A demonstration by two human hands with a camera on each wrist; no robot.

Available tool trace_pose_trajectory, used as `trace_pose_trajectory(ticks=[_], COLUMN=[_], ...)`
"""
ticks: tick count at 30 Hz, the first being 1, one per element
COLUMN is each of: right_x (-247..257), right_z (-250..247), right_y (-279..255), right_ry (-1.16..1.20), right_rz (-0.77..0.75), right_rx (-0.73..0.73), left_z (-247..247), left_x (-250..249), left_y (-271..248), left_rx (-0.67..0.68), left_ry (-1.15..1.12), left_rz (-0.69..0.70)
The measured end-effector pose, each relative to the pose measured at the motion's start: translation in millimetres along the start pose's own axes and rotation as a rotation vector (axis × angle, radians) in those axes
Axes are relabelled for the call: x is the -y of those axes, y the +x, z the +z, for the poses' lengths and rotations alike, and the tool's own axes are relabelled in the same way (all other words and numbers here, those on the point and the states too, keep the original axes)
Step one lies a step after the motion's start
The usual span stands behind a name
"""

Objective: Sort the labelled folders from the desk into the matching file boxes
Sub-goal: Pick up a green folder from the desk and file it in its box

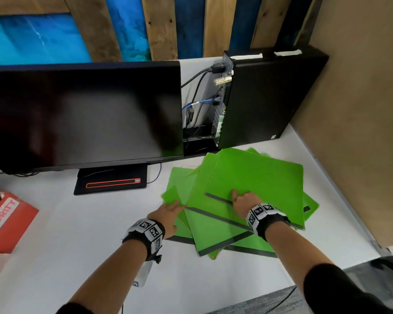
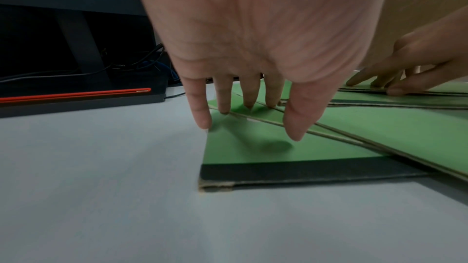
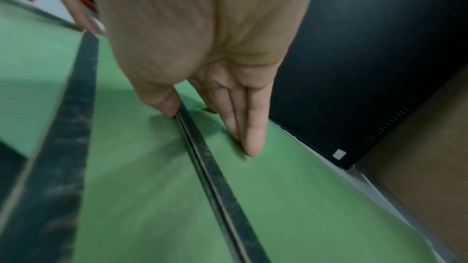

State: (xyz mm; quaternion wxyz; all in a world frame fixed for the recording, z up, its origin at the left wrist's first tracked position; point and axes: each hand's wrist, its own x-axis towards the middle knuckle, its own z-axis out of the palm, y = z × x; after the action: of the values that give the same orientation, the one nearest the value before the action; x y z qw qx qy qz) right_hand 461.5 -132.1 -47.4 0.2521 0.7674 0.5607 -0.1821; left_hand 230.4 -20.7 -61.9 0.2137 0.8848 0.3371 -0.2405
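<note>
Several green folders with black spines lie fanned in a loose pile on the white desk (image 1: pixel 77 245). My right hand (image 1: pixel 238 196) (image 3: pixel 212 129) rests on the top folder (image 1: pixel 259 177) (image 3: pixel 316 197). Its fingers (image 3: pixel 253 143) lie straight on the cover and its thumb touches the spine edge. My left hand (image 1: pixel 175 203) (image 2: pixel 248 119) reaches to the pile's left side. Its straight fingertips (image 2: pixel 202 121) touch the covers of the lowest folders (image 1: pixel 182 191) (image 2: pixel 253 153). I cannot see a label on any cover.
A dark monitor (image 1: pixel 84 114) on a black stand (image 1: pixel 110 181) fills the desk's back left. A black computer tower (image 1: pixel 270 98) with cables stands right behind the pile. A brown partition (image 1: pixel 361 109) closes the right side. A red box (image 1: pixel 5 218) sits at the left edge.
</note>
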Motion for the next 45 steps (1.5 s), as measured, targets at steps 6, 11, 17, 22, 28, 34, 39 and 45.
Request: trace_pose_trajectory(ticks=[6, 11, 17, 22, 28, 34, 39, 45], right_x=[6, -10, -41, -57, -68, -43, 20, 70], right_z=[-11, -53, -108, -140, -151, -153, -158, -163], right_y=[-9, -34, -77, -90, -94, -86, -78, -61], right_ry=[-0.009, -0.058, 0.219, 0.398, 0.686, 0.277, -0.089, -0.103], right_rz=[-0.056, -0.073, 0.059, 0.146, 0.158, -0.095, -0.338, -0.404], right_rx=[-0.016, -0.178, -0.61, -0.81, -0.862, -0.73, -0.671, -0.978], left_z=[1, 1, -5, -34, -70, -108, -132, -122], left_x=[0, 5, 9, -6, -22, -20, -16, 9], left_y=[1, 1, 3, 5, 3, -27, -47, -62], left_rx=[-0.009, -0.052, -0.029, -0.04, -0.41, -0.764, -0.725, -0.462], left_ry=[-0.017, -0.078, -0.08, -0.13, -0.608, -0.925, -0.629, -0.394], left_rz=[-0.001, 0.005, -0.019, -0.035, 0.014, 0.199, 0.299, 0.257])
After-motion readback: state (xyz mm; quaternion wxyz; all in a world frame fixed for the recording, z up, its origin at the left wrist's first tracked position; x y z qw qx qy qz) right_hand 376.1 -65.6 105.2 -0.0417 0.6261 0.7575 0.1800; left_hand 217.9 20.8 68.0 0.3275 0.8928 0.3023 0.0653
